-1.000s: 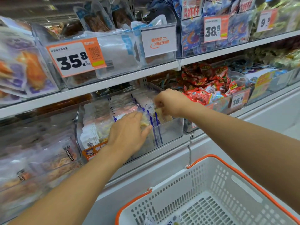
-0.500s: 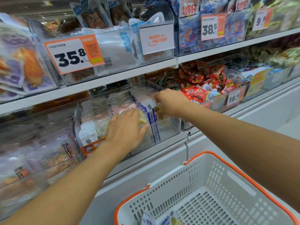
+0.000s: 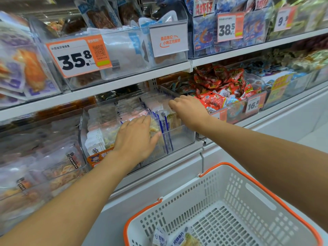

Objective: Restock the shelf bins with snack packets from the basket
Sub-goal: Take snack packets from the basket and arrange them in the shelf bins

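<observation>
Left hand lies open, flat on packets in the clear bin; right hand pinches one; red snacks beside, basket below

Hands in view: two, the left hand and the right hand, both at one clear bin. Baskets: one, a white basket with orange rim. Packets visible inside the basket: two, at the lower edge of view. Shelf boards: two, an upper shelf and a lower shelf. Legible price tags: four, reading 35.8, 38.5, 9.9 and 16.8. White notice cards: one. Packets in the bins: too many and too blurred to count.
</observation>
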A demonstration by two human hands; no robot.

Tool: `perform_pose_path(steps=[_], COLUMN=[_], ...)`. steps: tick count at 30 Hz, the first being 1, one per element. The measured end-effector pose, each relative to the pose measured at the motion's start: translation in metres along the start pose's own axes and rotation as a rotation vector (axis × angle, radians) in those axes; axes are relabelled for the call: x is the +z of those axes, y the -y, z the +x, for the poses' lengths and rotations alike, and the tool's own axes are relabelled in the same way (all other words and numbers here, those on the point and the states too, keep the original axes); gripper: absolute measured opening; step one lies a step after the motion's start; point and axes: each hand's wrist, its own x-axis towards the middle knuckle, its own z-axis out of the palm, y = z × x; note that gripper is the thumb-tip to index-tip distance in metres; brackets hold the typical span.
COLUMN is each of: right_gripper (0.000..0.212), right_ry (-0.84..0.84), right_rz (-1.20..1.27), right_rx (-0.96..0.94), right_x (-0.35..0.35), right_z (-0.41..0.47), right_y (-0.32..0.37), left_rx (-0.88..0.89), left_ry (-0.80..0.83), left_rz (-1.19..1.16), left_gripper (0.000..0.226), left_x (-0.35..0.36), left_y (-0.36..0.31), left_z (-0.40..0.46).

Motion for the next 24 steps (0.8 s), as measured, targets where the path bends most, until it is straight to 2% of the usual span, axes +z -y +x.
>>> perform_pose_path(steps=[9,13,16,24], right_gripper=[0.024,0.030,0.032,0.064], right_ry=[-0.074,0.085,0.100,0.120], right_rz=[0.030,-0.017,-0.035,0.147], right_rx=[-0.051,-0.009,-0.007,0.085], right_x=[0.001,-0.002,-0.001,-0.003], right_z=[0.005,0.014,0.013,0.004], right_y=[-0.003,0.000,-0.002,-0.012], left_rx=[0.010,0.009,0.013,0.033], left_ry=[0.004,0.010,0.021,-0.001], left_rz=[-0.011,0.003,-0.002,-0.044], left_gripper=[0.054,0.061,0.065,0.059], left_x=[-0.003,-0.004,-0.003,0.001], left_y=[-0.003,-0.004,-0.003,0.003], left_z=[-0.001,0.000,-0.001,0.000])
